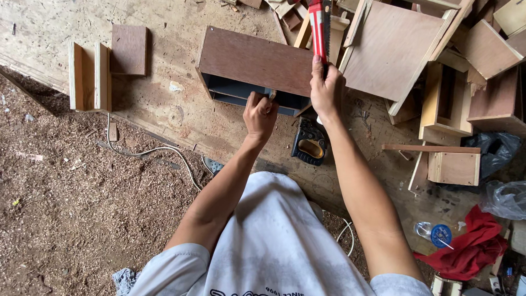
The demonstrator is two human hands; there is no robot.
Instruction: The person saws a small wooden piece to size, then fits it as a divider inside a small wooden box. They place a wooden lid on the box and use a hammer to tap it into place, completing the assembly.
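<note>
A brown wooden box with a dark open front lies on the plywood floor. My left hand grips a small part at the box's front lower edge. My right hand is closed around the handle of a red hand saw, whose blade points up and away past the box's right end.
Wooden box parts and a brown panel lie at the left. A large panel and several small boxes are stacked at the right. A black tool, a white cable, a red cloth and sawdust lie around.
</note>
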